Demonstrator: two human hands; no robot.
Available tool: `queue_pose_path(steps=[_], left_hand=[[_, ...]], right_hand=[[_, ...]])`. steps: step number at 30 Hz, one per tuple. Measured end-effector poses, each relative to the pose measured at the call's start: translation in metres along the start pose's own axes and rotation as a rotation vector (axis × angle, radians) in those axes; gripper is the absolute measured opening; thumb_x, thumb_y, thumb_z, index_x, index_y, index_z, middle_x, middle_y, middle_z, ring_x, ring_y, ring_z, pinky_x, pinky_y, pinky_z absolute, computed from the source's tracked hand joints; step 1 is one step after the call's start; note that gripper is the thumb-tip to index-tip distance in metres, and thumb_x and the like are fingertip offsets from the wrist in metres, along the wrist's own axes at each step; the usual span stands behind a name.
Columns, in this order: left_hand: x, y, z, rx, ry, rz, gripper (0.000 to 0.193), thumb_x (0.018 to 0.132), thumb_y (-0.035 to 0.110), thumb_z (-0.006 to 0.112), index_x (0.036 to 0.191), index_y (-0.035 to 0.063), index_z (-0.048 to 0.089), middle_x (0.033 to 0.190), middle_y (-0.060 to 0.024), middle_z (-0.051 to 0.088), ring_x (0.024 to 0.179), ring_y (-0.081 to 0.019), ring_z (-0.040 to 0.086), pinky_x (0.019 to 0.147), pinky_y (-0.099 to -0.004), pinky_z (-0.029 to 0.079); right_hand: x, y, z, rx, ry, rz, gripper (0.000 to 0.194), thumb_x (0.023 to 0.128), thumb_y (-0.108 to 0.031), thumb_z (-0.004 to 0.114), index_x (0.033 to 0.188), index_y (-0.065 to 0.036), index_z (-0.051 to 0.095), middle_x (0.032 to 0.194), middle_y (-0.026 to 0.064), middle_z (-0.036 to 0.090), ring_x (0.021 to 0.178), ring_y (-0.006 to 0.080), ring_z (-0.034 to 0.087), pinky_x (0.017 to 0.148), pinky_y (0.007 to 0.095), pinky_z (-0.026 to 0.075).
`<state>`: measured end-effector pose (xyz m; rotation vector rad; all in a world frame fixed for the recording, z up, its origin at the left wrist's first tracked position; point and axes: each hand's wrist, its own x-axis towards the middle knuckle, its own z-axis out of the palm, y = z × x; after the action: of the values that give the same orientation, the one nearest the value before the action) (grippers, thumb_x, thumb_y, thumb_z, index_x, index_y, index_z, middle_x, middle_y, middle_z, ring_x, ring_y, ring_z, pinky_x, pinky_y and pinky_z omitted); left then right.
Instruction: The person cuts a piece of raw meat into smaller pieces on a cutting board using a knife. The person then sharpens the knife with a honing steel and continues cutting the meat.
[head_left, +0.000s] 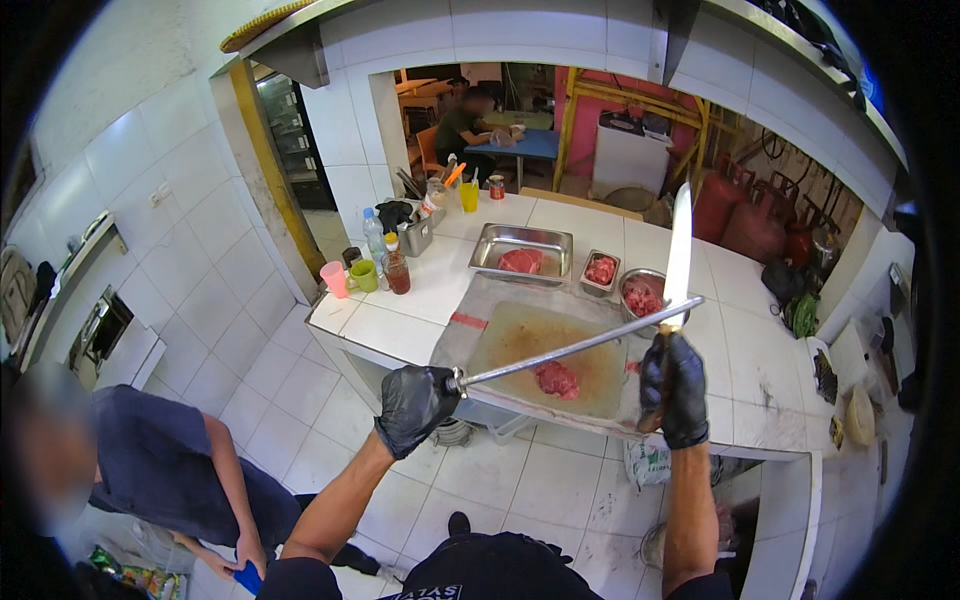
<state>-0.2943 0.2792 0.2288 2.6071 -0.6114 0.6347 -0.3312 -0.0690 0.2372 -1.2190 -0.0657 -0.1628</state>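
My left hand (416, 409), in a black glove, grips the handle of a honing steel (577, 343). The rod slants up to the right and crosses the base of a knife blade (679, 247). My right hand (675, 390), also black-gloved, holds that knife by its handle, blade pointing up. Below the rod, a piece of raw red meat (556, 380) lies on a stained cutting board (517, 330), which rests on a grey cloth (454, 334). Behind the board are a steel tray (480, 259) with a meat slab, a small steel container of meat (600, 270) and a round bowl of meat (643, 292).
Cups, bottles and a jar of red contents (397, 274) stand at the left of the tiled counter (390, 311). A person in dark clothes (172, 465) is close on my left. Another person (461, 131) sits beyond the opening, near red gas cylinders (724, 202).
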Motion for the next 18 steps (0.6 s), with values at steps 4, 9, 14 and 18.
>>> queue_pose_path(steps=[4,9,14,18], left_hand=[[0.009,-0.026,-0.001,0.086,0.100,-0.067,0.023,0.081,0.023,0.060,0.066,0.0081,0.066,0.058,-0.0176,0.059,0.050,-0.0362,0.058,0.048,-0.0455,0.044],[0.001,-0.021,-0.013,0.038,0.053,-0.039,0.023,0.081,0.022,0.061,0.066,0.0060,0.067,0.059,-0.0186,0.059,0.052,-0.0363,0.059,0.051,-0.0445,0.046],[0.003,0.002,-0.033,-0.010,0.125,-0.001,0.019,0.080,0.021,0.061,0.069,0.0065,0.067,0.058,-0.0177,0.059,0.052,-0.0362,0.058,0.049,-0.0442,0.044],[0.004,-0.002,-0.046,0.129,0.086,-0.067,0.015,0.077,0.021,0.063,0.070,0.0082,0.067,0.058,-0.0175,0.059,0.051,-0.0359,0.058,0.048,-0.0444,0.044]], right_hand=[[-0.036,0.012,0.025,-0.323,-0.134,0.456,0.018,0.096,-0.023,0.055,0.097,-0.005,0.056,0.069,0.0072,0.058,0.064,0.0182,0.054,0.056,0.0302,0.042],[-0.013,0.019,0.003,-1.098,-0.013,-0.643,0.033,0.094,-0.014,0.059,0.122,0.003,0.053,0.083,0.0200,0.068,0.071,0.0341,0.067,0.064,0.0399,0.051],[0.011,0.039,-0.022,-1.326,0.023,-0.863,0.012,0.094,-0.009,0.057,0.104,-0.001,0.057,0.080,0.0191,0.067,0.067,0.0354,0.065,0.056,0.0348,0.050],[-0.008,0.068,-0.006,-1.026,-0.223,-0.429,0.008,0.092,-0.008,0.059,0.097,-0.006,0.054,0.071,0.0123,0.060,0.066,0.0273,0.060,0.055,0.0328,0.047]])
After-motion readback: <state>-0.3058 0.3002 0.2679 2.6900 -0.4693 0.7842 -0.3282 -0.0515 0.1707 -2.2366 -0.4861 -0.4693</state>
